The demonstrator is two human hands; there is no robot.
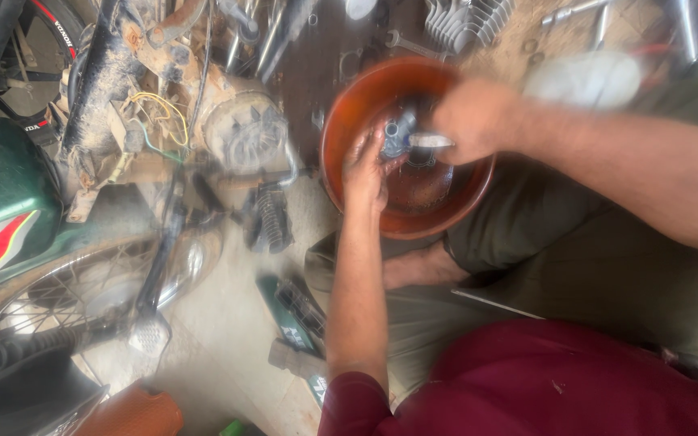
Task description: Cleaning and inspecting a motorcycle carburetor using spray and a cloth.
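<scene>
We are washing a small grey metal engine part (395, 133) inside the round orange plastic basin (341, 121): left hand (365, 165) cradles it, right hand (474, 121) clamps a pale brush-like tool (432, 141); next calls for turning the part

The floor (228, 315) is pale, dusty concrete. At the left stands a motorcycle with a green tank (2, 194), a spoked wheel (66, 291) and a bare, rusty engine (236, 129). Wrenches (409, 44) and other metal parts lie at the top. The light is soft daylight.
</scene>
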